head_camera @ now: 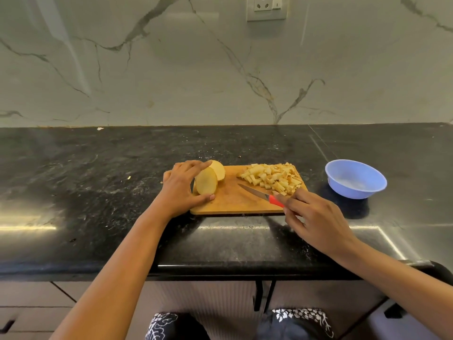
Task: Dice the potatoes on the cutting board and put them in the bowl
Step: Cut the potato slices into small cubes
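Now, two potato halves (207, 184) stand at the left end of the cutting board (230, 204), my left hand (181, 190) cupped round them. Diced pieces (272, 179) are heaped at the right end. My right hand (316, 217) grips the knife (255, 191). I'd lay one half cut-face down before slicing. The bowl (355, 179) stands beyond the board's right end.

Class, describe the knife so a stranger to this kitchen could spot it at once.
Find the wooden cutting board on the black counter. At its front right, the right hand holds the knife, blade pointing left. Its red handle sets it apart from the pale diced potato beside it.
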Demonstrator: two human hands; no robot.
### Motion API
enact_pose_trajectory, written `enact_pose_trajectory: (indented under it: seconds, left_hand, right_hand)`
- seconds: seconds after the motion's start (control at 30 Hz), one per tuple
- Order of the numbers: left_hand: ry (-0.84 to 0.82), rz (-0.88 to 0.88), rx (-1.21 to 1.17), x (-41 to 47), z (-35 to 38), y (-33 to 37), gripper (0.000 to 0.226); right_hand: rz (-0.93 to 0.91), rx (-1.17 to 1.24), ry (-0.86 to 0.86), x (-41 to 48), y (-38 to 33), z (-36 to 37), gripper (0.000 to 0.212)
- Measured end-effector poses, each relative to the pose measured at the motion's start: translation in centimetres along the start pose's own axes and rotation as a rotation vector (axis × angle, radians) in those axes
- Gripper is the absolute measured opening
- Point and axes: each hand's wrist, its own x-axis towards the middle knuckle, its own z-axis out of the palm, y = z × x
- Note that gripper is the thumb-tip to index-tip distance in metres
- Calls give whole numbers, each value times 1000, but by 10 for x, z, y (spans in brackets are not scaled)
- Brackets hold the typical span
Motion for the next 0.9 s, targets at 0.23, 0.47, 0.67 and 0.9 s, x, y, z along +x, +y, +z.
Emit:
enact_pose_trajectory:
  seconds: [0.23, 0.47, 0.67, 0.9]
  left_hand:
    - [66, 118, -96, -9, 0, 6, 87]
    - [43, 252, -59, -8, 19, 52, 86]
    - [-105, 154, 205, 7, 27, 63, 95]
    - [-71, 93, 321, -11, 24, 54, 92]
  right_hand:
    - [5, 10, 25, 0, 2, 1, 37]
    - [161, 31, 49, 1, 4, -4, 34]
    - [219, 29, 33, 2, 5, -10, 35]
    - [85, -45, -60, 14, -6, -1, 33]
